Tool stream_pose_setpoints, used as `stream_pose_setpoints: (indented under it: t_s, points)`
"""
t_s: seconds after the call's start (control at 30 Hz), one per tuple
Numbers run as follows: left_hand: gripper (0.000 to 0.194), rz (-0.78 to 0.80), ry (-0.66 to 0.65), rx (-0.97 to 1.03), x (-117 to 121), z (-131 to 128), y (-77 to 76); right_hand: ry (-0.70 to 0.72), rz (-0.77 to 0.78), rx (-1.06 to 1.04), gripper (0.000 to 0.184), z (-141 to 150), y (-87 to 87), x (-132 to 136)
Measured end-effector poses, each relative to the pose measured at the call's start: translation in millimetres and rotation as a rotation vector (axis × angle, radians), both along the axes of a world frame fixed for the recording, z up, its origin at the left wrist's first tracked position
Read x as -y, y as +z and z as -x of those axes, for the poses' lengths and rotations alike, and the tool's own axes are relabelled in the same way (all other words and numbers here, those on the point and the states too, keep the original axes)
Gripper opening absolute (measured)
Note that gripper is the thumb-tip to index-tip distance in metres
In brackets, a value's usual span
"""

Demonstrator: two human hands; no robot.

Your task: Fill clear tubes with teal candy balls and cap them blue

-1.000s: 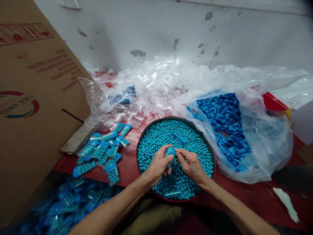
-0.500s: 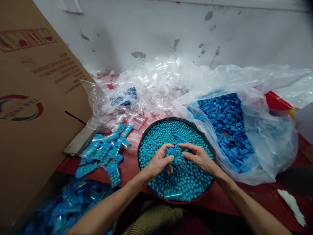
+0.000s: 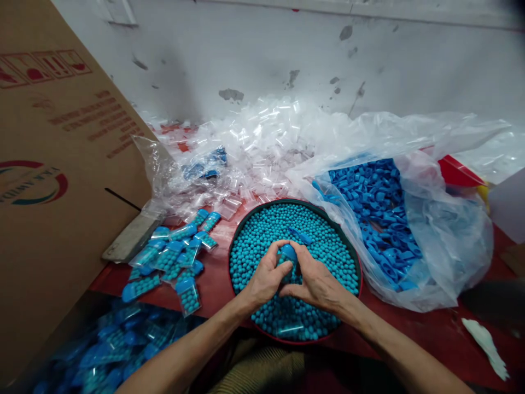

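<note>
Over a round tub (image 3: pixel 360 268) full of small turquoise balls (image 3: pixel 262 232), my two hands meet at a small clear plastic container with a blue cap (image 3: pixel 289 252). My left hand (image 3: pixel 262 280) grips it from the left side, thumb in front. From the right, my right hand (image 3: pixel 320 280) closes around it, index finger by the cap and thumb below. Fingers hide much of its body. A loose blue cap (image 3: pixel 301 236) lies on the balls behind the hands. Near the tub's front edge, a clear plastic piece (image 3: pixel 290 331) rests on the balls.
Filled blue-capped containers (image 3: pixel 188 295) lie in a pile left of the tub, with more (image 3: pixel 118 345) below the table edge. Clear plastic pieces (image 3: pixel 262 158) heap behind. A plastic bag (image 3: pixel 459 235) of blue caps (image 3: pixel 369 191) sits right. A cardboard box (image 3: pixel 74 230) stands left.
My right hand drew away to the right from the container, then came back and closed around it. My left hand kept its hold. The cap now looks upright and rounded.
</note>
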State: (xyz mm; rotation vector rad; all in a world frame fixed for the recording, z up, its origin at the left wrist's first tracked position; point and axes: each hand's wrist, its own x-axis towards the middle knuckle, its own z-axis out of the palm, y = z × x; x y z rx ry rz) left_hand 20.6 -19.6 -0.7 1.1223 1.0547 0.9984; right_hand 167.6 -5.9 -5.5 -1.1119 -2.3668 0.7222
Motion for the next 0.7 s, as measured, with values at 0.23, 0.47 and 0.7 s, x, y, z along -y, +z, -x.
stream_pose_setpoints:
  t_s: [0.23,0.47,0.7]
  points:
    - [0.025,0.001,0.059,-0.031,3,-5,-1.5,-0.117,-0.277,-0.009,0.068,12,-24.2,3]
    - [0.021,-0.075,0.149,-0.215,5,-7,-15.1,-0.083,-0.118,0.064,0.067,16,-23.9,3]
    - [0.034,-0.173,0.307,-0.417,-3,63,5.5,0.221,0.285,0.092,0.067,-14,12.8,3]
